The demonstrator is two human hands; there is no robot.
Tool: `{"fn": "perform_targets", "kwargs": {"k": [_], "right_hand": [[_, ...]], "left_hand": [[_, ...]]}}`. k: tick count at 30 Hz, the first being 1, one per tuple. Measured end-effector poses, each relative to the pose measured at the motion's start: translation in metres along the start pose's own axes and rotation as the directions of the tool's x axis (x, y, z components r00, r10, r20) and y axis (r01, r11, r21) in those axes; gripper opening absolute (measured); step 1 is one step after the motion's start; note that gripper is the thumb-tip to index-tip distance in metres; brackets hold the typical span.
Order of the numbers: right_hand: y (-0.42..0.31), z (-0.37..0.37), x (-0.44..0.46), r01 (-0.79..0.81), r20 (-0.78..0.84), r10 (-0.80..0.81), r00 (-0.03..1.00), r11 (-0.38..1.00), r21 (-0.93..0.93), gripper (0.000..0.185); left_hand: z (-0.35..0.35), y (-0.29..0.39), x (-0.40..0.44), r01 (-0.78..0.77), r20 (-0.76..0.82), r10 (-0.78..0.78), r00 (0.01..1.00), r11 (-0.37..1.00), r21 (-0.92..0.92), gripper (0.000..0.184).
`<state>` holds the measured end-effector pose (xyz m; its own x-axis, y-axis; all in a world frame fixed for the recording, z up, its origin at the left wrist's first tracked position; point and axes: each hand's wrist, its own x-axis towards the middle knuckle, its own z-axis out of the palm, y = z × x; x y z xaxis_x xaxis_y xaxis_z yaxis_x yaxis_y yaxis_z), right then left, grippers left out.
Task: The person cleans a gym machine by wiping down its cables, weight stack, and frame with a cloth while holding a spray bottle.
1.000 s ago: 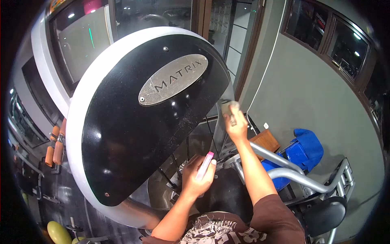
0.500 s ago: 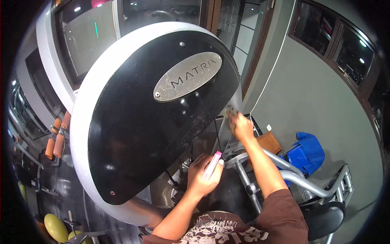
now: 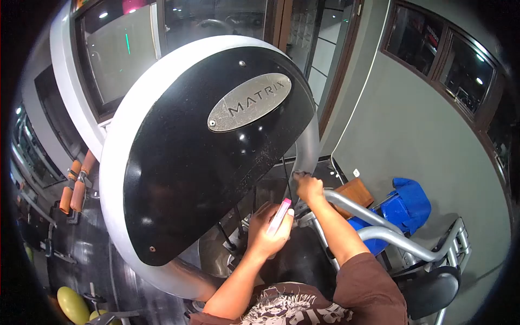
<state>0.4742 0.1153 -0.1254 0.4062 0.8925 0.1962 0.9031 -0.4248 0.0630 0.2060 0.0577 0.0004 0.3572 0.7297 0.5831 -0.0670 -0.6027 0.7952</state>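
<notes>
In the head view, my left hand [image 3: 262,233] is closed around a slim white tube with a pink end [image 3: 279,218], which points up and to the right. My right hand [image 3: 310,189] is closed at the grey frame tube [image 3: 307,146] of a gym machine, near its lower right side. Something small and dark shows at its fingertips, too blurred to name. Above both hands stands the machine's large black panel [image 3: 189,157] with a white rim and an oval MATRIX badge [image 3: 250,103].
Silver handle bars [image 3: 374,214] and a black pad [image 3: 433,292] stand at right. A blue cloth-covered chair [image 3: 406,206] and a brown wooden box [image 3: 351,196] are near the grey wall. Orange foam rollers [image 3: 76,189] and a green ball [image 3: 73,304] lie to the left.
My right hand has moved down along the grey frame tube, slightly left. My left hand still holds the tube in nearly the same place. The view has shifted a little.
</notes>
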Motion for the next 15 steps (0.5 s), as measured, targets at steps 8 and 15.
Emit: {"fn": "perform_targets", "kwargs": {"k": [8,15], "right_hand": [[-0.012,-0.084,0.016,0.054,-0.406,0.041,0.913,0.974,0.22,0.05],[0.002,0.029,-0.008,-0.031,0.094,0.023,0.995,0.996,0.089,0.056]], "left_hand": [[-0.002,-0.004,-0.002,0.05,0.031,-0.05,0.998,0.999,0.023,0.011],[-0.01,0.005,0.001,-0.06,-0.055,0.062,0.997,0.997,0.044,0.014]]}}
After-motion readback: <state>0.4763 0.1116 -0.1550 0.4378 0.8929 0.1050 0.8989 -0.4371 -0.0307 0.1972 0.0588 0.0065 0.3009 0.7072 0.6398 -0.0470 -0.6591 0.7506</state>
